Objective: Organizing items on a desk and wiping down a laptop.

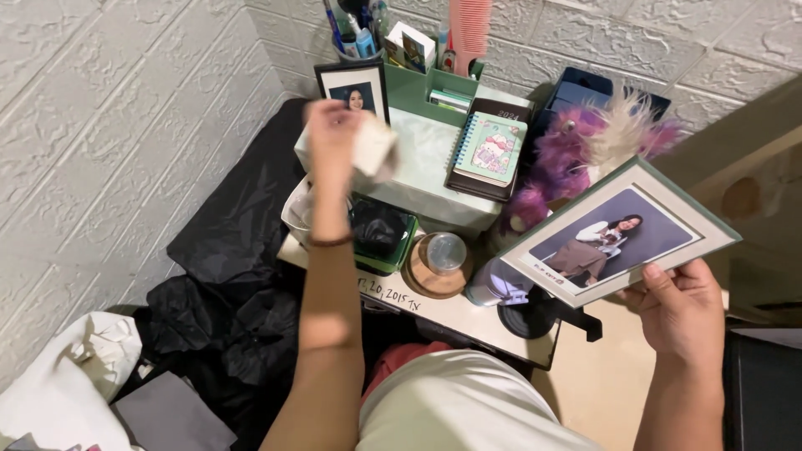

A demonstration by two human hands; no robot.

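Your right hand (681,313) grips the large green-edged photo frame with a seated portrait (622,234) by its lower corner, thumb on the front border, so the picture tilts up toward you and stays off the crowded worktop (468,321). Your left hand (334,138) is raised over the pale green box (422,167), its fingers (327,117) closed on a crumpled white tissue or cloth (373,146); it is blurred, so the exact grip is hard to read. Behind it a small black-framed portrait (352,88) stands propped against the green desk organiser (426,83). A spiral notebook with a cartoon cover (489,150) lies on the box, a purple plush toy (576,150) just beside it.
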